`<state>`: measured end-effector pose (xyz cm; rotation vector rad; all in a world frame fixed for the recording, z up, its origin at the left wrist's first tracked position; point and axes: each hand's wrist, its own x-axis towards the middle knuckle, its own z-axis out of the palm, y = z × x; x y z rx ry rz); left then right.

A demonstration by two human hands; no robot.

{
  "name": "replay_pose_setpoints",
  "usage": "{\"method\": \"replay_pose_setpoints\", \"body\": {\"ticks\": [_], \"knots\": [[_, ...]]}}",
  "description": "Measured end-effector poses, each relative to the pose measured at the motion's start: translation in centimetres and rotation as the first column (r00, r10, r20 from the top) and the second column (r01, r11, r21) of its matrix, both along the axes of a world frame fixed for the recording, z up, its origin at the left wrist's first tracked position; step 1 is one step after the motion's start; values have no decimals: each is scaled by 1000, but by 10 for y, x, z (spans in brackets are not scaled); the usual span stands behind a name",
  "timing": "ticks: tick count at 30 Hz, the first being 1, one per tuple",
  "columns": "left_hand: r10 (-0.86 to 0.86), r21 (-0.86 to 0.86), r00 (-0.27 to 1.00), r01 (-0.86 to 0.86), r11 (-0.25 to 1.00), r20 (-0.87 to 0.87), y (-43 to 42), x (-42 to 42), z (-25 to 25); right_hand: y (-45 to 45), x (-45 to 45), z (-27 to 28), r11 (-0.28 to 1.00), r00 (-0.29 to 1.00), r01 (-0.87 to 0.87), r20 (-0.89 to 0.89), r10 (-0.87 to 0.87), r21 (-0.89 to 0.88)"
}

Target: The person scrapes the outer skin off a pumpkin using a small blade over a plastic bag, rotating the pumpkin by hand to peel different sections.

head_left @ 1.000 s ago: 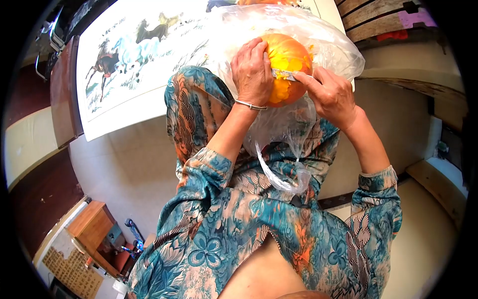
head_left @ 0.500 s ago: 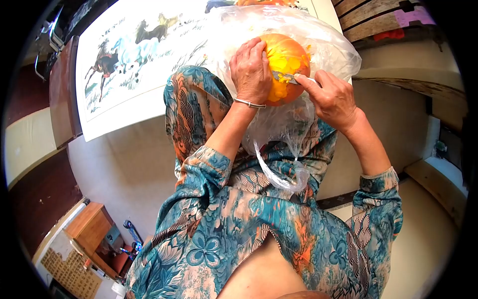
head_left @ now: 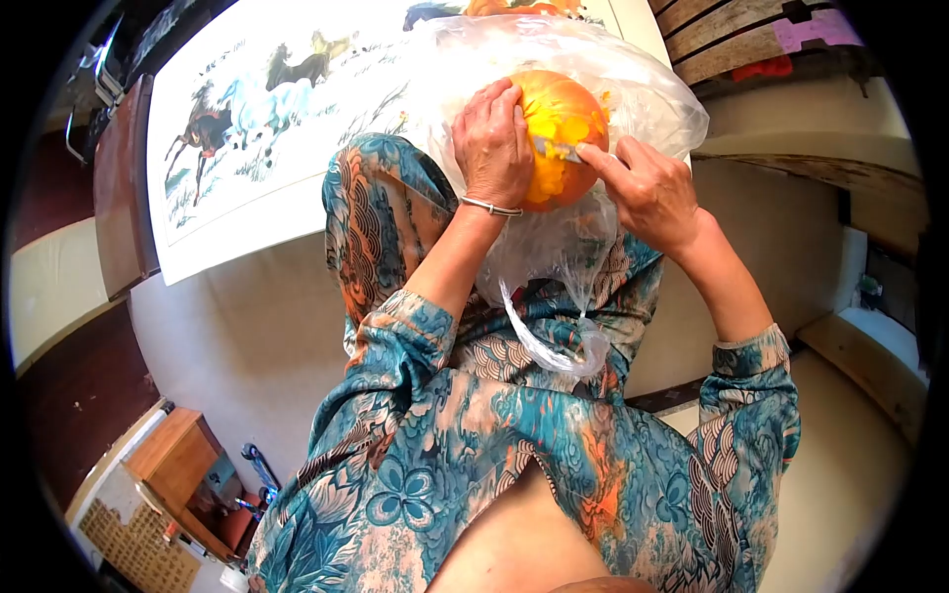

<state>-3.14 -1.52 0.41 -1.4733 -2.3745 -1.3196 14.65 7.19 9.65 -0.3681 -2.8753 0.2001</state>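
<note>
An orange pumpkin [head_left: 568,104] rests on a clear plastic bag [head_left: 652,84], with bright yellow patches where its skin is cut away. My left hand [head_left: 491,143] grips the pumpkin's left side. In my right hand [head_left: 652,188] is a small knife [head_left: 557,149], its blade lying across the pumpkin's cut face and my fingers closed round the handle. Bits of yellow peel cling around the blade. The bag's twisted handles hang down over my lap.
Under the bag is a white table [head_left: 287,212] printed with running horses. A slatted wooden seat [head_left: 732,44] stands at the upper right. At the lower left are a wooden cabinet [head_left: 173,455] and a blue object [head_left: 259,465] beside it.
The knife blade has shifted slightly over the cut face, and my right hand has moved a little with it. The pumpkin, bag and hands appear slightly further left in the view.
</note>
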Motion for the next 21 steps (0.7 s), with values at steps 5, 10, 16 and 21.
{"method": "replay_pose_setpoints", "body": {"ticks": [5, 10, 16, 21], "knots": [[2, 15, 1000, -3, 1000, 5, 0, -2, -1, 3, -7, 0, 1000, 999, -26, 24, 26, 4], [12, 13, 1000, -12, 1000, 1, 0, 1, -1, -4, 6, -2, 1000, 1000, -11, -8, 11, -24], [12, 14, 1000, -13, 1000, 8, 0, -2, -1, 12, -2, -3, 967, 982, 189, 44, -184, -169], [14, 10, 1000, -14, 1000, 12, 1, -2, -2, 15, 13, -21, 834, 932, 284, -68, -356, -474]]}}
